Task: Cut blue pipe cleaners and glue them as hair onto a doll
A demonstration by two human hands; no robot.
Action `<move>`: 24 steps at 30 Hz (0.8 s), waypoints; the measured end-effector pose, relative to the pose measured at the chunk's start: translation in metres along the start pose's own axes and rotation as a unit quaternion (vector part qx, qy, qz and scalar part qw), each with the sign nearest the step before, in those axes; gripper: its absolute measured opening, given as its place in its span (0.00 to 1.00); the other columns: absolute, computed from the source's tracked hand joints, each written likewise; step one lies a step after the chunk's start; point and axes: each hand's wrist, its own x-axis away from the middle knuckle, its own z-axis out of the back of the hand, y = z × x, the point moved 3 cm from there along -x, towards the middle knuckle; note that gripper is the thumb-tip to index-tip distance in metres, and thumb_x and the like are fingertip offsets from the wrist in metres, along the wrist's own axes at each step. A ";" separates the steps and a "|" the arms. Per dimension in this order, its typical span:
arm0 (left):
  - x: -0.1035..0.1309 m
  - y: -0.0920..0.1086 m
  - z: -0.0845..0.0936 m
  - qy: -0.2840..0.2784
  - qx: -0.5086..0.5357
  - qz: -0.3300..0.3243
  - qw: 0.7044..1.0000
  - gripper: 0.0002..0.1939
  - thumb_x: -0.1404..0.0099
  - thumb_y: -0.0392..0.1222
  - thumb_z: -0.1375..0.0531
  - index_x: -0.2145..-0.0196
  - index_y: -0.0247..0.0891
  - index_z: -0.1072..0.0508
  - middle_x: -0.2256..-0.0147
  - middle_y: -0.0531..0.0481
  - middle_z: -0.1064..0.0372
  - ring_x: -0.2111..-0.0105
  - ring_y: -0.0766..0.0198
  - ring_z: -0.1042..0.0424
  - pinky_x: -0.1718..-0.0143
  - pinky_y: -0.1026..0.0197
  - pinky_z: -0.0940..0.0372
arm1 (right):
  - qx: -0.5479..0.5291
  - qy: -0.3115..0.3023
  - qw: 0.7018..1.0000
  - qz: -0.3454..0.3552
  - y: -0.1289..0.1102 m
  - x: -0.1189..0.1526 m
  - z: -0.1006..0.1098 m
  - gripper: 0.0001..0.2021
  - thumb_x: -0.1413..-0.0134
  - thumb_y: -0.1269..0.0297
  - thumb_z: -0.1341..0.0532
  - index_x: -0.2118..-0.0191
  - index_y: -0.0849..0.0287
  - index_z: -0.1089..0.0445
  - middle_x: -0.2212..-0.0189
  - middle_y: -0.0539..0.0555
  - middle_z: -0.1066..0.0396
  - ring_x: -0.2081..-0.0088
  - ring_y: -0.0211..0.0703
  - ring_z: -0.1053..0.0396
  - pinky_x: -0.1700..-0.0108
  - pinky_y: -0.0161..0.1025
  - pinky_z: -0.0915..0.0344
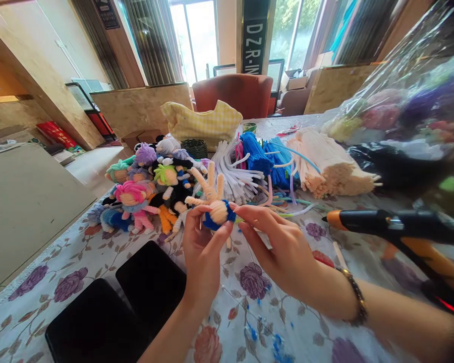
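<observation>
A small doll (218, 213) made of cream pipe cleaners, with blue fuzzy pieces around its round head, is held above the table at the centre. Its cream limbs point up and away from me. My left hand (202, 242) has its thumb and fingers closed on the doll's left side and lower edge. From the right, my right hand (274, 239) pinches the blue part at the doll's right edge between thumb and index finger. A hot glue gun (386, 222) lies to the right, its orange nozzle pointing left.
Finished dolls (134, 199) are piled at the left. White (232, 174), blue (258, 154) and cream pipe cleaners (325, 166) lie behind my hands. Two black devices (151, 282) rest at the front left. Blue scraps (280, 348) dot the flowered tablecloth (181, 322). A clear plastic bag (401, 111) stands right.
</observation>
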 end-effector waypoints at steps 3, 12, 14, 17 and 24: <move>0.000 0.000 0.001 0.005 0.000 -0.001 1.000 0.16 0.50 0.32 0.32 0.64 0.45 0.29 0.61 0.56 0.31 0.61 0.70 0.28 0.59 0.70 0.33 | -0.015 0.000 1.000 -0.003 0.000 0.003 -0.002 0.13 0.36 0.73 0.47 0.48 0.54 0.38 0.50 0.55 0.25 0.53 0.44 0.26 0.53 0.42 0.28; 0.001 -0.001 0.002 0.003 -0.019 -0.017 1.000 0.16 0.49 0.31 0.32 0.65 0.44 0.29 0.66 0.57 0.31 0.67 0.72 0.29 0.66 0.73 0.33 | -0.092 -0.017 0.993 -0.078 0.001 -0.001 -0.001 0.12 0.35 0.70 0.46 0.48 0.54 0.39 0.50 0.56 0.25 0.50 0.45 0.26 0.51 0.44 0.29; 0.001 -0.001 0.001 -0.006 -0.026 -0.023 0.999 0.16 0.49 0.30 0.32 0.65 0.44 0.30 0.67 0.57 0.31 0.67 0.72 0.29 0.66 0.72 0.32 | -0.145 -0.006 0.982 -0.117 0.003 -0.004 0.002 0.09 0.35 0.67 0.46 0.50 0.54 0.37 0.53 0.56 0.23 0.52 0.44 0.25 0.57 0.41 0.27; 0.000 -0.002 0.000 -0.022 -0.036 -0.026 0.999 0.18 0.50 0.30 0.31 0.64 0.43 0.30 0.65 0.56 0.31 0.65 0.70 0.27 0.64 0.70 0.31 | -0.217 0.033 0.963 -0.158 0.007 -0.008 0.005 0.07 0.34 0.63 0.46 0.53 0.54 0.35 0.55 0.55 0.23 0.55 0.42 0.25 0.64 0.35 0.27; -0.001 -0.004 -0.001 -0.040 -0.030 -0.022 0.999 0.20 0.51 0.29 0.30 0.62 0.43 0.31 0.62 0.55 0.29 0.60 0.67 0.25 0.60 0.68 0.30 | -0.229 0.026 0.955 -0.186 0.013 -0.007 0.003 0.08 0.36 0.62 0.44 0.53 0.53 0.34 0.56 0.55 0.24 0.57 0.44 0.25 0.68 0.36 0.27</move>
